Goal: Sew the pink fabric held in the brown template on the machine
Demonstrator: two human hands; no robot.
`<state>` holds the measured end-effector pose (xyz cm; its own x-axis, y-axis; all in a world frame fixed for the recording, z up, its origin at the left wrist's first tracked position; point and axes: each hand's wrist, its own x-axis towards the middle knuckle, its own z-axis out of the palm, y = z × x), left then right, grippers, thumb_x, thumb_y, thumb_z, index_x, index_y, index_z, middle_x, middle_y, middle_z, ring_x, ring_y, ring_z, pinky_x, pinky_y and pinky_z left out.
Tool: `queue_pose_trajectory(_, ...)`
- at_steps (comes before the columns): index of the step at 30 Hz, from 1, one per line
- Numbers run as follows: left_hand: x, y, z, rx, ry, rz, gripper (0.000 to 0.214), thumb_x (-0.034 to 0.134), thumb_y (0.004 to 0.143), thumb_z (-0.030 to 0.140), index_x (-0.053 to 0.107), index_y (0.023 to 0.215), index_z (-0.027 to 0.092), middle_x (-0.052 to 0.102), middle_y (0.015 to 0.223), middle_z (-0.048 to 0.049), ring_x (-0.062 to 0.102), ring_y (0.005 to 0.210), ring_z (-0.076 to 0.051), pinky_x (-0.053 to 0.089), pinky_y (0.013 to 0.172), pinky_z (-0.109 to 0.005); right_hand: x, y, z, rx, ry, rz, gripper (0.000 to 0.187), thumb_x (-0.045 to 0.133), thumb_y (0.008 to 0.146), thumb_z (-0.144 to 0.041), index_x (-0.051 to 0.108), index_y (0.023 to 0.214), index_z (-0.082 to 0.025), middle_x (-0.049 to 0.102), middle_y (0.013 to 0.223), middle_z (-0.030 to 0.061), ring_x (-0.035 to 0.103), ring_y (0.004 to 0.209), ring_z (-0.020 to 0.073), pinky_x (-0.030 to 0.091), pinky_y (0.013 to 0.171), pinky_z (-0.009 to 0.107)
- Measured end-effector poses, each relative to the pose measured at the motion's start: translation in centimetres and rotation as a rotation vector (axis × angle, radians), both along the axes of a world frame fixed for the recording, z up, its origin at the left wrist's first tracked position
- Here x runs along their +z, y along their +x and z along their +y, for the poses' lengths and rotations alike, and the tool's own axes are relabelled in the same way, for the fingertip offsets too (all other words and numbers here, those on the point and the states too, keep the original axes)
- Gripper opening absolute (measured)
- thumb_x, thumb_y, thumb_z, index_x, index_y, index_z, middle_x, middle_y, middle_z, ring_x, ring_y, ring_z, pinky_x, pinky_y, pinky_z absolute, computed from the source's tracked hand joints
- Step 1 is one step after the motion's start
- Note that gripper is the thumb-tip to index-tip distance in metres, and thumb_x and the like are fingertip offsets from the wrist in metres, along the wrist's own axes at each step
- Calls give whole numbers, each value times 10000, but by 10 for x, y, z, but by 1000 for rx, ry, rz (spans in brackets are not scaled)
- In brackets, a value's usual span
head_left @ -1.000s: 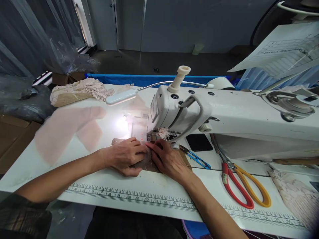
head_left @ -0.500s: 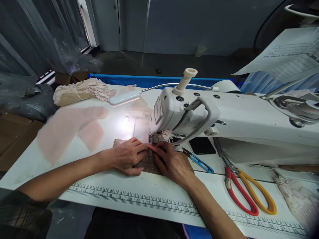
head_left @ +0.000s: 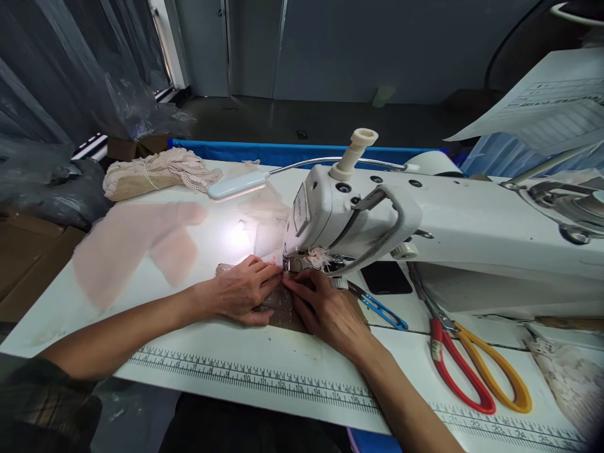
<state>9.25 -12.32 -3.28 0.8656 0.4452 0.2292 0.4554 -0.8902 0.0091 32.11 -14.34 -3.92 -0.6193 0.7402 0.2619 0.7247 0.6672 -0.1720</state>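
Note:
A white sewing machine (head_left: 425, 220) stands on the white table (head_left: 212, 346). Under its needle lies a small brownish lace piece (head_left: 280, 309). My left hand (head_left: 243, 290) lies flat on the left part of the piece, fingers stretched toward the presser foot. My right hand (head_left: 325, 308) presses the piece from the right, its fingertips together just in front of the needle. The two hands nearly meet at the foot. A lit gooseneck lamp (head_left: 236, 184) shines on the spot.
Blue thread snips (head_left: 380, 306) and red-and-yellow scissors (head_left: 476, 371) lie right of my right hand. Pink fabric pieces (head_left: 132, 245) and a lace bundle (head_left: 155, 171) lie at the left. A ruler strip (head_left: 245, 377) runs along the table's near edge. Lace (head_left: 566, 377) lies at the far right.
Both hands have slid the lace piece a little forward toward the needle. The view has shifted slightly, so the machine sits further right.

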Motion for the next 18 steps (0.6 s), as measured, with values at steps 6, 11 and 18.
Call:
queue_pose_trajectory(6,3,0,5,9,-50,1,503,516,858,444,556,1166,49,554,1193,-207,553,1004,-309,448,874,-457,-8,-1,1,-39,-1,-26,384,408,975,-245,618,1294,-209,697,1010,123,637,734,195,518,677,321)
queue_pose_trajectory(11,5,-3,10,26,-81,-9,535,544,832,454,534,1200,65,549,1202,-192,544,1014,-301,439,891,-450,-10,-2,2,-46,-17,12,399,395,977,-242,590,1325,-237,676,1083,125,643,804,211,548,698,344)
queue_pose_trajectory(18,6,-1,14,65,-44,23,600,546,823,508,544,1200,41,558,1165,-196,539,976,-299,439,842,-435,-4,10,4,-63,-120,171,350,425,966,-272,660,1222,-234,654,1135,122,673,929,236,580,747,350)
